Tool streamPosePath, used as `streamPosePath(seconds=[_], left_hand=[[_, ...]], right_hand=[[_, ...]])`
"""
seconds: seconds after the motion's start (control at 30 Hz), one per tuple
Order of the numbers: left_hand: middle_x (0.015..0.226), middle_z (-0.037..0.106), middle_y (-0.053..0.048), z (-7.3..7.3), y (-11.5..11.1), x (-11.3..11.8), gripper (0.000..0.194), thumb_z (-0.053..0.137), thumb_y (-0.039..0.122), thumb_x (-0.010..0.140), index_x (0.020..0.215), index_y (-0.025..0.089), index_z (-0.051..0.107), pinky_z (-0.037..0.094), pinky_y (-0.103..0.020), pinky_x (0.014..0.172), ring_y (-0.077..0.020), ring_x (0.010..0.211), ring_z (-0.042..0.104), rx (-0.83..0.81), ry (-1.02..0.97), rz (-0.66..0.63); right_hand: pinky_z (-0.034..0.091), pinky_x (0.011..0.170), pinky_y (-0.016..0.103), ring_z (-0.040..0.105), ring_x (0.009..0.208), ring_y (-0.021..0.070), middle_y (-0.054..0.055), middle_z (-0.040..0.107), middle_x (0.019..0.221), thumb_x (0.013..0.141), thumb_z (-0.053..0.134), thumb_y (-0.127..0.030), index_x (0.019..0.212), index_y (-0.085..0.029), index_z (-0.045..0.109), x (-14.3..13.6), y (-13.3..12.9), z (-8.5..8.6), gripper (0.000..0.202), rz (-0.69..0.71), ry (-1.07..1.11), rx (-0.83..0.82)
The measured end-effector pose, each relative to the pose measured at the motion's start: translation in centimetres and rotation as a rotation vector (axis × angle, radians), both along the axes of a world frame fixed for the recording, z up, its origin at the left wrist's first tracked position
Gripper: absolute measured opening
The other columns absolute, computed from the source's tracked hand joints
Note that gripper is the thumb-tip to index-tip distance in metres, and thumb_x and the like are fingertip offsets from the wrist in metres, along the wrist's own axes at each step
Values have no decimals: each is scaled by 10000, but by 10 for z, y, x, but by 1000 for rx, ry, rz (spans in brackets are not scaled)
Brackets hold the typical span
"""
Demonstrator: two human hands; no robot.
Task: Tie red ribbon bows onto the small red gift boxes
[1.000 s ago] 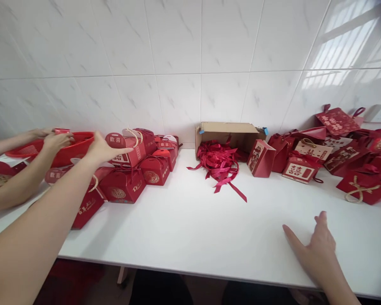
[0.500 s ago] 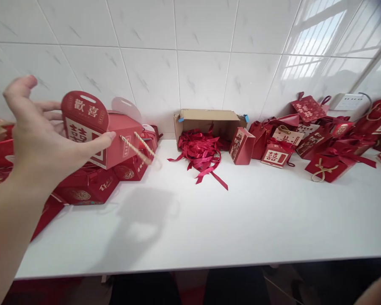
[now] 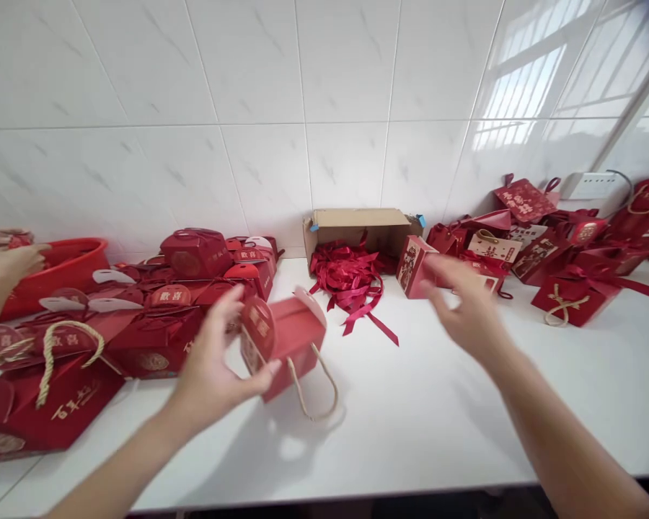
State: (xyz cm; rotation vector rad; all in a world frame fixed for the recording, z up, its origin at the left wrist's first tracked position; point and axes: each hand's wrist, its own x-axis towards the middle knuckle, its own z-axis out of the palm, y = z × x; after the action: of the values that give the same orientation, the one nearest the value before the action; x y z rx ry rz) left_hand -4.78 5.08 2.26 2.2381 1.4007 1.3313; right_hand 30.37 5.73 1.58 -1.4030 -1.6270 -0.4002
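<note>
My left hand [image 3: 219, 360] is closed on a red gift box [image 3: 297, 328] with rounded end flaps and a twisted rope handle. The box is tilted just above the white table, its handle hanging toward the front right. Near a narrow upright red box [image 3: 411, 268] with a patterned side is my right hand [image 3: 465, 299], blurred by motion. Its thumb and fingers are apart and nothing shows between them; whether the fingertips touch that box I cannot tell. Behind and between the hands, a tangle of dark red ribbons [image 3: 346, 277] spills from an open cardboard box [image 3: 360, 217].
Several red gift boxes [image 3: 156, 353] crowd the left of the white table [image 3: 389, 425]. Another person's hands [image 3: 8, 263] are over a red basin [image 3: 81, 256] at far left. More red boxes [image 3: 567, 292] and a white power strip [image 3: 589, 186] line the right, against the tiled wall.
My left hand has brought the gift box down and to the right, toward the table's middle. My right hand has come in from the lower right edge toward the narrow box. The view has shifted left.
</note>
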Motion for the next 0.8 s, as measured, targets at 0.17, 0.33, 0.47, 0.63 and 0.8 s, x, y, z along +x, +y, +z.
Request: streamPosePath(seconds=[0.17,0.33,0.47,0.63,0.8], left_hand=[[1363,396,-113,-51,-8,4,818,650,310,751,1430,284,193,455,-482,1031,-277,1237,469,-119,38,-101],[1478,283,-98,-47,-12,-3,784,614,306,785,1445,315,189,407,-470,1077,-292,1327,388,-165,99,-278],[1565,161,-60,-39,-21,-9,766,529,254,848,1480,344,105,297,-511,1118,-307,1422,222,-185,254,-327],[1581,101,-46,-29,-35,3,621,443,259,899,1468,339,207,278,-527,1116,-312,1443,139,-98,247,-296],[1494,311,-70,-23,-32,28,455,432,363,927,1376,329,367,361,-467,1101,-260,1372,346,-179,179,-158]], right_hand=[[435,882,509,486,1140,389,238,567,1202,922,472,-286,1038,-71,652,-40,33,-66,304,-76,-104,-727],[446,876,396,577,1017,284,166,642,1022,842,487,-124,780,-124,658,-42,31,-75,182,89,-98,-754],[414,955,357,523,1159,241,87,578,1249,801,512,-202,604,-182,541,-38,15,-54,201,458,220,-644],[419,926,410,605,809,200,10,596,655,763,534,-257,587,-209,467,-34,-9,-11,195,905,1073,-137],[449,687,315,412,547,116,-21,433,596,783,523,-231,621,-207,559,-28,-50,59,168,909,1264,258]])
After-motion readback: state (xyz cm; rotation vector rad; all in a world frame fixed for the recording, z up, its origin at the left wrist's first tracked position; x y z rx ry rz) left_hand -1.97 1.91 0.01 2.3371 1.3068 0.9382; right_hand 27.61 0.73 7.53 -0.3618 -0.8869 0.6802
